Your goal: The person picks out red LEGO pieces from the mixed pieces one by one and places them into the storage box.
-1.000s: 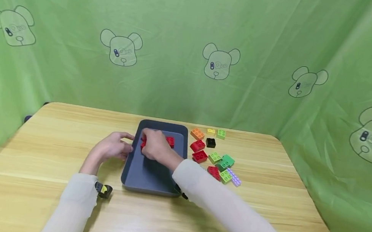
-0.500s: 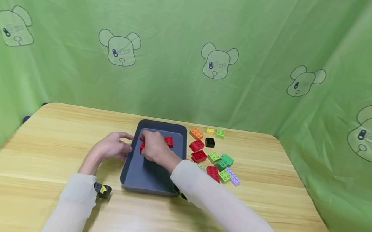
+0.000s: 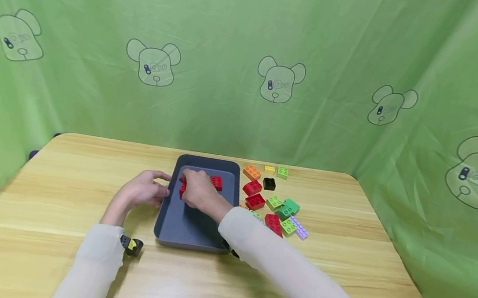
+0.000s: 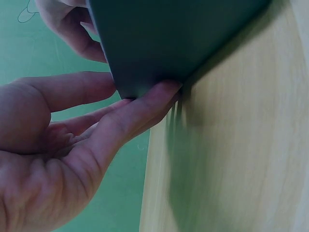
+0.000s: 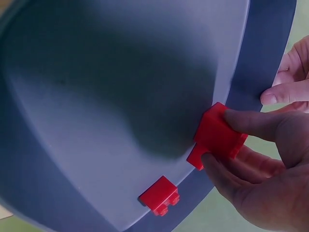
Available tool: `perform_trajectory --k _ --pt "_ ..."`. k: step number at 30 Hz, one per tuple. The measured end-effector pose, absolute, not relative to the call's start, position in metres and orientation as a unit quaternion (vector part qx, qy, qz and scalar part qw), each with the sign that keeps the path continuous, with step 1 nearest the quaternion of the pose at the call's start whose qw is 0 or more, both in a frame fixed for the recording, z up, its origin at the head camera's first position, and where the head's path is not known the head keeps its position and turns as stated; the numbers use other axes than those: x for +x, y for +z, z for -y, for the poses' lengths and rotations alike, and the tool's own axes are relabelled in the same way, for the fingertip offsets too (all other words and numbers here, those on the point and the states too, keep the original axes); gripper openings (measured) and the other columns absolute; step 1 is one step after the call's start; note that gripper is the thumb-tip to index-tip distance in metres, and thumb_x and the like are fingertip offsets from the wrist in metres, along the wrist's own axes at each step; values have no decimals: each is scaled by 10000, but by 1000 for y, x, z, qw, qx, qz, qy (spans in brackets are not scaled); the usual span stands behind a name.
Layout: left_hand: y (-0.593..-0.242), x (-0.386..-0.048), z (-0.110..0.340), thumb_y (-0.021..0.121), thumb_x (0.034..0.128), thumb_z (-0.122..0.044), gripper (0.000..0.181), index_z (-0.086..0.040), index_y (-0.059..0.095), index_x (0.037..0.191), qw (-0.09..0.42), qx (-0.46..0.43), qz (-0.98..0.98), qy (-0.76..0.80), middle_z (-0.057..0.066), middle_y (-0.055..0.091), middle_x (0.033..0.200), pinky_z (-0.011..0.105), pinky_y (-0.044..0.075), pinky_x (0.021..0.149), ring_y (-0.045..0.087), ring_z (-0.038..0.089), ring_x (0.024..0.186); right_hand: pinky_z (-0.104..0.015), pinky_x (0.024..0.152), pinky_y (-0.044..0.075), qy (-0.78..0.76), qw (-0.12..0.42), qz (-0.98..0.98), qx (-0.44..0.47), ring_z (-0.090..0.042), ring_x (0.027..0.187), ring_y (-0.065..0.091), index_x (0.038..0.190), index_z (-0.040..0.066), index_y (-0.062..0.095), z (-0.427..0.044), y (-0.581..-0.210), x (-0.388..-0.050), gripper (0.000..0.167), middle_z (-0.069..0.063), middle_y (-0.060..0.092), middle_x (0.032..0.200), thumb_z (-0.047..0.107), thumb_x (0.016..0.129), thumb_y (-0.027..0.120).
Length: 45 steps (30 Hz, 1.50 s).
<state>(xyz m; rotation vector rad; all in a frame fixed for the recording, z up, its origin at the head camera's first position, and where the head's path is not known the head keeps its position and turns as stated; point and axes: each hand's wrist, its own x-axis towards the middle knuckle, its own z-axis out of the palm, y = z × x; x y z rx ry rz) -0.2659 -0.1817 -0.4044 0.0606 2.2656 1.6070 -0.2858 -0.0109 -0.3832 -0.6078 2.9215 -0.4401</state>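
In the head view the right hand [image 3: 201, 190] reaches into the dark grey tray [image 3: 193, 239], near its left wall. The right wrist view shows that hand [image 5: 270, 169] pinching a red brick [image 5: 219, 133] between thumb and fingers; part of another red piece [image 5: 195, 157] shows beside it. A separate red brick [image 5: 160, 194] lies on the tray floor, also seen in the head view [image 3: 216, 183]. The left hand [image 3: 144, 189] touches the tray's left wall from outside; in the left wrist view its fingers [image 4: 159, 94] rest against the wall, extended.
Right of the tray, loose bricks lie on the wooden table [image 3: 341, 259]: orange [image 3: 252, 172], yellow [image 3: 269, 169], black [image 3: 269, 184], red [image 3: 255, 201], dark green [image 3: 288, 209], light green [image 3: 274, 202] and purple [image 3: 299, 227]. A green curtain [image 3: 211, 116] hangs behind.
The head view has shifted slightly. Both hands keep nearly the same places at the tray, with the right hand a touch lower in the picture.
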Motion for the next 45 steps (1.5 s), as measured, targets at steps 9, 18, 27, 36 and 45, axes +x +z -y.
perform_trajectory --k 9,18,27,36,45 --pt "-404 -265 179 524 960 51 559 102 363 1493 183 25 -801 569 366 592 1322 432 630 922 669 428 1150 -252 656 533 -139 67 -970 -187 -206 882 610 1292 58 608 5 -368 -286 500 -80 679 1027 63 816 763" --pt "-402 -262 181 536 967 36 572 96 349 1504 184 25 -806 561 374 569 1347 438 625 931 651 449 1173 -336 875 607 -157 44 -973 -163 -261 1107 641 1350 44 588 -14 -333 -299 481 -130 664 1285 65 876 670" --pt "-401 -261 181 537 969 34 570 93 352 1505 185 24 -807 561 373 566 1351 440 621 940 646 449 1180 -393 874 605 -176 14 -980 -89 -326 1120 633 1293 2 591 -58 -320 -327 430 -182 661 1239 32 864 607" --pt "-402 -261 182 540 969 33 569 94 353 1503 184 26 -808 560 372 567 1351 425 627 928 657 439 1166 -224 468 426 -181 35 -983 -12 -203 662 519 711 89 524 -99 -338 -345 158 -69 519 750 9 844 556" --pt "-402 -263 182 535 972 30 564 89 355 1504 184 28 -805 563 369 571 1348 426 629 924 656 437 1167 -257 546 446 -144 14 -989 -35 -240 713 522 579 109 447 -120 -358 -342 322 -69 499 670 99 869 585"
